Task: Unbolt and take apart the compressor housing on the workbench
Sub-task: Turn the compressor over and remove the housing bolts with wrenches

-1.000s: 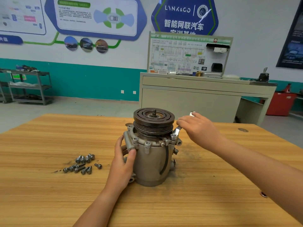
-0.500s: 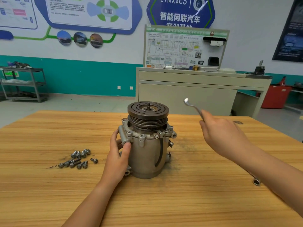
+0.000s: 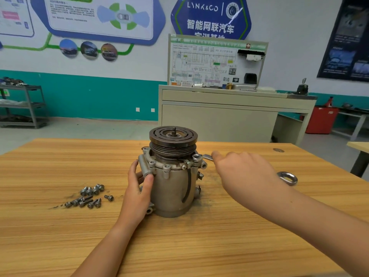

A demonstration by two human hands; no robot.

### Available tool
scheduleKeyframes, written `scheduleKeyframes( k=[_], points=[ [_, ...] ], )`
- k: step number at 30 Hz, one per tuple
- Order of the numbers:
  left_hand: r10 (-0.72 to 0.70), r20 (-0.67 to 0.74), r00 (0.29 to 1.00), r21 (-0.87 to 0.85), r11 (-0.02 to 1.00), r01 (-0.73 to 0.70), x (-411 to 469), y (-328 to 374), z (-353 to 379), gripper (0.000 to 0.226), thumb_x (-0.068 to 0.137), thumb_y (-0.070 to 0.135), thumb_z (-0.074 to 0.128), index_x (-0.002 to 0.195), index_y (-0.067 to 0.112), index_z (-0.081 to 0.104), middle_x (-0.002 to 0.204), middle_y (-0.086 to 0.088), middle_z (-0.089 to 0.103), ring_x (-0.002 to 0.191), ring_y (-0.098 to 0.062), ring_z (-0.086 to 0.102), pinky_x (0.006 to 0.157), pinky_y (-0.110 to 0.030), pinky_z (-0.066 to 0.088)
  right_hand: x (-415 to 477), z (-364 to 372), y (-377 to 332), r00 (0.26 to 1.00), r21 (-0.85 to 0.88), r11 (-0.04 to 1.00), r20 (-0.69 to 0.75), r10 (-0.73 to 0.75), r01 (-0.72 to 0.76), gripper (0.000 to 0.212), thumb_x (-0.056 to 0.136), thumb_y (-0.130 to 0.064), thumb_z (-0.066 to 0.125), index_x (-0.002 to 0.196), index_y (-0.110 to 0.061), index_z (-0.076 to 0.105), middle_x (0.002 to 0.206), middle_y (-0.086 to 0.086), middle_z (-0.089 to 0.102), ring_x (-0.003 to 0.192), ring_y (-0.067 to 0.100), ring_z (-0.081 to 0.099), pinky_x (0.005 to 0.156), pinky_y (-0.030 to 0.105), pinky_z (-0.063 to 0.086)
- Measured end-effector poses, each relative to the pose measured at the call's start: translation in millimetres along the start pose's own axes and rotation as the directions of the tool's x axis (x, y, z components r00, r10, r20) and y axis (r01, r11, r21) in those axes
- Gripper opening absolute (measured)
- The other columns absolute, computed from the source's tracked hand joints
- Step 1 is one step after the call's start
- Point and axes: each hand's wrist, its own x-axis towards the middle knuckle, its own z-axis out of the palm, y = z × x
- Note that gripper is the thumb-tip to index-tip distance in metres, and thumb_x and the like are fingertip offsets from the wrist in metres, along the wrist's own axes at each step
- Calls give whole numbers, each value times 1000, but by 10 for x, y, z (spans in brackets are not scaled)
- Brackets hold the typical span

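A grey metal compressor (image 3: 172, 188) stands upright on the wooden workbench (image 3: 199, 246), with a dark grooved pulley (image 3: 173, 139) on top. My left hand (image 3: 138, 193) grips its left side, thumb on a mounting lug. My right hand (image 3: 242, 177) holds a silver wrench (image 3: 202, 157) whose ring end sits on a flange bolt at the compressor's right. The wrench's other ring end (image 3: 287, 177) sticks out behind the hand. Several removed bolts (image 3: 89, 196) lie in a loose pile to the left.
A beige training cabinet (image 3: 229, 114) with a wiring-diagram board stands beyond the bench. A metal shelf rack (image 3: 22, 105) is at the far left and a red bin (image 3: 320, 120) at the far right. A second table's corner (image 3: 357, 146) shows at the right edge.
My right hand lifted the wrench off the flange and swung it up, then brought it back down so its ring end sits on a flange bolt again. My left hand stayed on the housing.
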Motion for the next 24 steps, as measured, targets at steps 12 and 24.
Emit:
scheduleKeyframes(
  k=[12, 24],
  points=[
    [-19, 7, 1000, -10, 1000, 19, 25, -52, 13, 65, 87, 48, 41, 146, 36, 17, 118, 17, 44, 86, 29, 45, 62, 3, 37, 25, -149, -11, 997, -66, 998, 79, -1, 6, 34, 91, -1, 41, 125, -7, 42, 63, 0, 27, 55, 17, 32, 46, 29, 32],
    [-9, 28, 1000, -55, 998, 10, -6, 10, -7, 64, 82, 51, 41, 141, 41, 19, 113, 32, 39, 89, 31, 46, 64, 3, 39, 60, -183, -51, 997, -37, 998, 55, -53, 55, 37, 91, 0, 41, 126, -10, 46, 62, -1, 26, 58, 17, 33, 51, 28, 34]
  ],
)
